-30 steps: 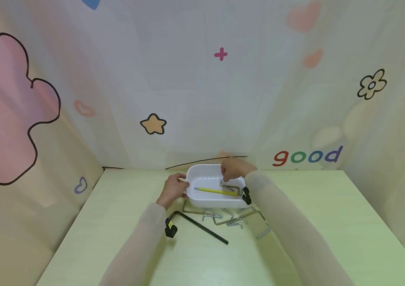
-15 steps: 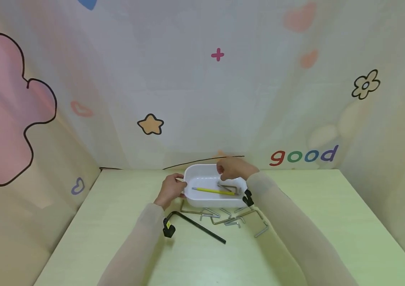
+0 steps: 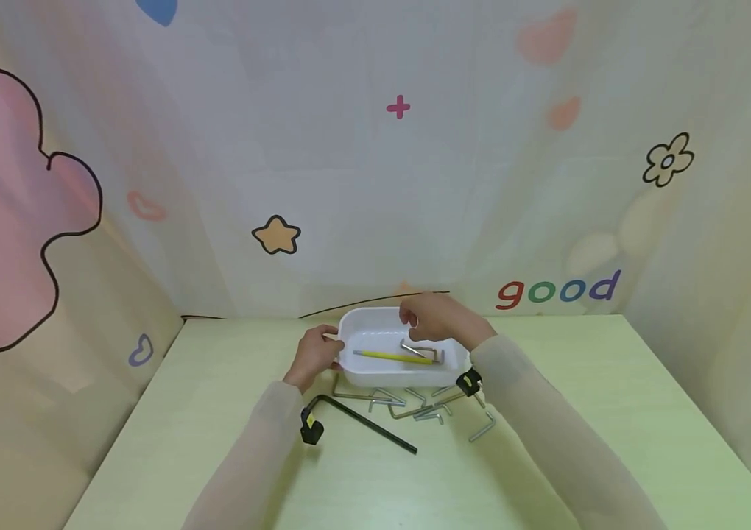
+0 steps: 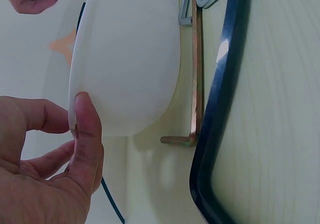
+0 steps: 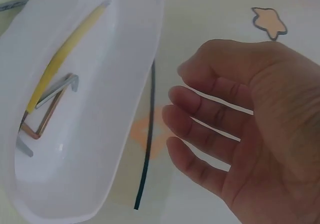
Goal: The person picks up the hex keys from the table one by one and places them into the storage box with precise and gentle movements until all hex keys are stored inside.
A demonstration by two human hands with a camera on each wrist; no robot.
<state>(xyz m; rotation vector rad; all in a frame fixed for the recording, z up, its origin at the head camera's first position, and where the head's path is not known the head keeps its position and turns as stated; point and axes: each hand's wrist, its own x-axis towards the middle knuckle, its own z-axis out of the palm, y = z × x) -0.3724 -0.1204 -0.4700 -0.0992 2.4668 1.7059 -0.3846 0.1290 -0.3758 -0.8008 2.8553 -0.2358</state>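
At the far side of the table stands a white plastic tray. My left hand pinches its left end, the thumb on the wall in the left wrist view. Over the tray's right part hovers my right hand, its fingers loosely bent around nothing in the right wrist view. Inside the tray lie a yellow pen-like stick with grey ends and several small hex keys. In front of it, more silver and bronze-coloured hex keys are scattered. Nearer my left wrist lies a large black hex key.
A printed curtain hangs right behind the tray and along both sides of the table. Black devices sit at my left wrist and right wrist; the right forearm passes over the right side of the scattered keys.
My right wrist has moved slightly right and towards me, and its thumb and fingers have spread a little apart. The left hand keeps its hold on the tray. The head view has shifted slightly.
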